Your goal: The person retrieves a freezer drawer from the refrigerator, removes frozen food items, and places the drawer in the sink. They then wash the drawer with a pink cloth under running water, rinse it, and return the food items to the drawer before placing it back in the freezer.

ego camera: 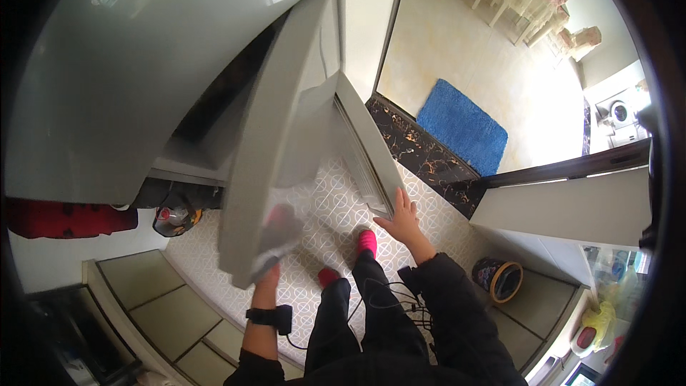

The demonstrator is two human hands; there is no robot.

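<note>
My right hand [403, 221] is on the free end of a narrow white door [371, 139], its thumb on the inner side and its fingers over the edge. A dark seal line runs along that door. At the lower end of a pale, motion-blurred slab [273, 118] is my left hand [269, 277]; the slab and a grey blur hide its fingers. Between slab and door shows a translucent panel or bin [305, 145], with a blurred pink patch below it. The slab stands beside a large glossy white appliance body [118, 75], likely a refrigerator.
Patterned tiles [332, 193] lie underfoot, by a dark marble threshold [429, 158] and a blue mat [463, 126]. A round bin [498, 280] stands right, near a counter. Low cabinets [166, 311] line the left. Loose black cables [415, 300] hang by my legs.
</note>
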